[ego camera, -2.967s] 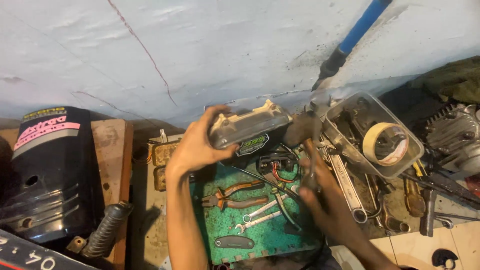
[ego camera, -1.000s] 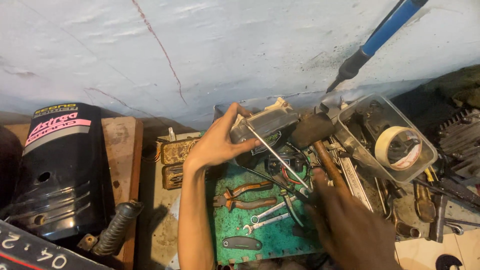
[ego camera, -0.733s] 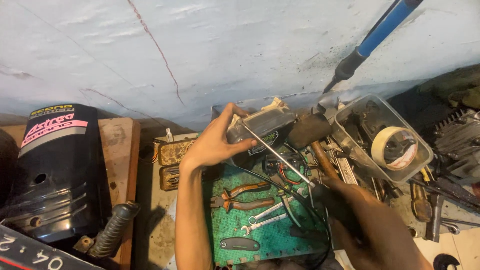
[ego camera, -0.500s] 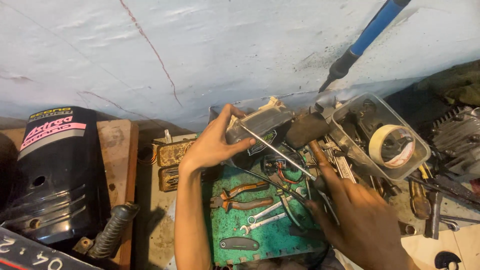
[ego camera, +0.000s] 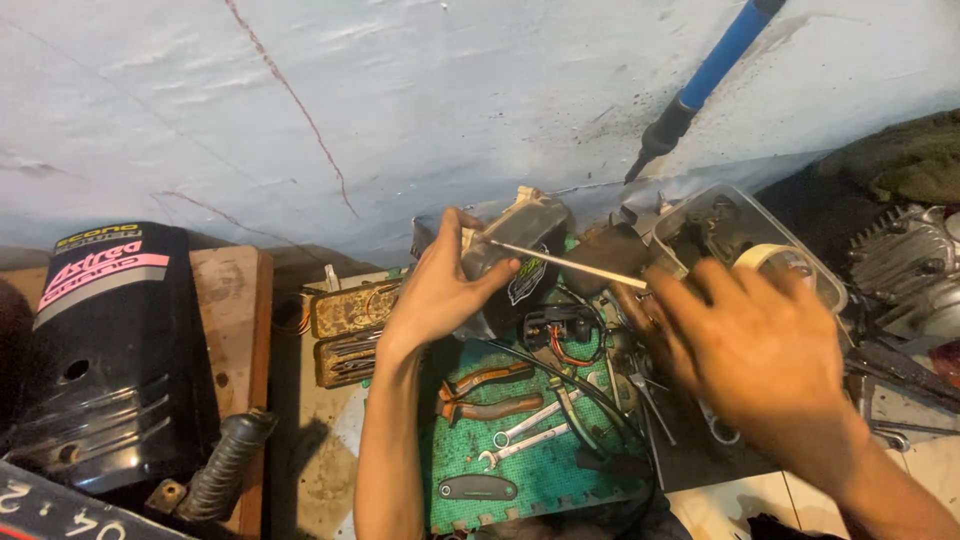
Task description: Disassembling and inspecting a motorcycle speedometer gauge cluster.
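Note:
My left hand (ego camera: 435, 290) grips a small grey plastic lamp housing (ego camera: 512, 232) held up near the wall. My right hand (ego camera: 765, 345) holds a long thin screwdriver (ego camera: 570, 265), whose tip reaches the housing by my left thumb. Below the hands lies a green tray (ego camera: 520, 470) with orange-handled pliers (ego camera: 485, 395) and two small spanners (ego camera: 525, 435). A clear plastic tub (ego camera: 700, 225) holding a roll of tape (ego camera: 770, 258) sits behind my right hand.
A black motorcycle body panel (ego camera: 105, 350) stands on a wooden board (ego camera: 235, 310) at left, with a ribbed rubber grip (ego camera: 225, 465) below. A blue-handled tool (ego camera: 700, 85) leans on the white wall. Engine parts (ego camera: 905, 270) crowd the right. Black cables (ego camera: 590, 400) cross the tray.
My right hand has lifted from the tray with the screwdriver and brought its tip up to the housing. My left hand stayed on the housing.

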